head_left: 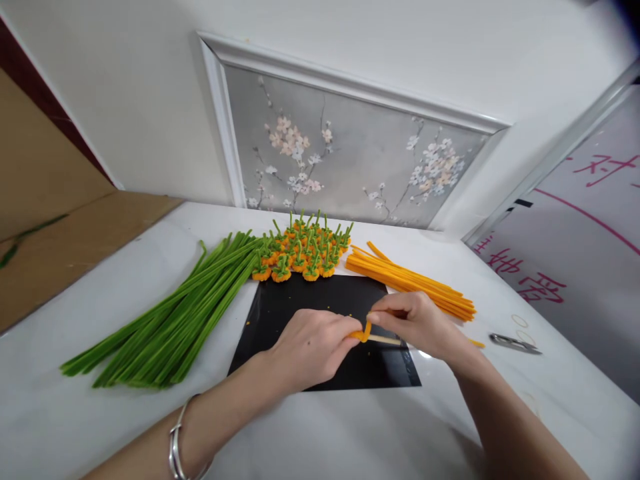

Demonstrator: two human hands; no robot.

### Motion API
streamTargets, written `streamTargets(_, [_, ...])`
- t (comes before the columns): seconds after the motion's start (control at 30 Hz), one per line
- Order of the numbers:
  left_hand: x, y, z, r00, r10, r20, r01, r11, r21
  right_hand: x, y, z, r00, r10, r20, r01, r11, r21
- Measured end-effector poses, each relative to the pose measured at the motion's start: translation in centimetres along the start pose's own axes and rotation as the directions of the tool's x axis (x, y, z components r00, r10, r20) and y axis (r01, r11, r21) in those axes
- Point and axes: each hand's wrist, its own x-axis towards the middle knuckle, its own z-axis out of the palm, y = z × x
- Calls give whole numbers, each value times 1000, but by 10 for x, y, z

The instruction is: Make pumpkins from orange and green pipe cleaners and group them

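Observation:
My left hand [317,347] is closed round a pale thin stick [385,340], whose free end points right over the black mat. An orange pipe cleaner [364,335] bends round the stick beside the left fingertips. Its upper part rises to my right hand [413,320], where thumb and fingers pinch it. How much of the stick and pipe cleaner lies inside the left fist is hidden. Beyond both hands stands a cluster of small orange pumpkin-like pieces [300,257] with upright green stems.
Green pipe cleaners [170,320] lie bundled at left, orange pipe cleaners [410,277] at right. The black mat [280,300] lies under my hands on the white table [280,433]. Nail clippers [515,343] and thin rubber bands [520,321] are at far right. A wall panel [360,140] stands behind.

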Motion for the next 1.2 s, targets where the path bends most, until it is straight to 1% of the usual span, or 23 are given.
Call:
streamTargets(0.1, [-1, 1, 0, 999, 4, -32, -5, 1000, -9, 2, 7, -3, 990, 49, 133, -60, 995, 79])
streamTargets(0.2, [-2, 3, -1, 1000, -14, -20, 13, 1000, -26, 5, 10, -3, 977, 46, 208, -79, 985, 153])
streamTargets(0.3, [-2, 4, -2, 999, -27, -18, 26, 997, -67, 6, 10, -1, 972, 39, 230, -85, 978, 191])
streamTargets(0.43, [0, 5, -6, 996, -61, -62, 49, 981, -190, 4, 5, 0, 972, 22, 233, -77, 971, 226])
streamTargets(0.5, [2, 5, -8, 990, -118, -71, 95, 959, -268, 3, 2, 2, 975, 14, 221, -65, 972, 224])
streamTargets(0.57, [4, 3, -10, 977, -202, -66, 169, 929, -330, 2, -1, 5, 972, -8, 236, -43, 977, 211])
streamTargets(0.63, [6, 1, -11, 958, -280, -56, 238, 893, -382, 1, -2, 9, 967, -19, 254, -24, 986, 165])
streamTargets(0.7, [8, -1, -11, 945, -325, -43, 275, 858, -433, 0, -3, 12, 971, -13, 241, -10, 996, 93])
streamTargets(0.8, [8, -4, -10, 933, -357, -40, 296, 827, -477, -1, -6, 13, 978, -22, 206, 20, 1000, 12])
streamTargets(0.87, [8, -7, -9, 925, -373, -71, 299, 832, -468, -2, -9, 12, 980, -55, 189, 63, 997, -38])
streamTargets(0.93, [7, -9, -8, 921, -376, -105, 299, 851, -432, -4, -14, 11, 981, -103, 164, 122, 987, -108])
streamTargets(1.0, [7, -12, -8, 925, -363, -114, 298, 878, -375, -6, -18, 9, 980, -158, 124, 179, 965, -189])
streamTargets(1.1, [5, -15, -7, 938, -331, -102, 294, 917, -271, -9, -24, 8, 971, -233, 56, 239, 924, -298])
streamTargets(1.2, [4, -15, -5, 949, -305, -85, 289, 943, -163, -9, -25, 7, 958, -286, 2, 266, 889, -372])
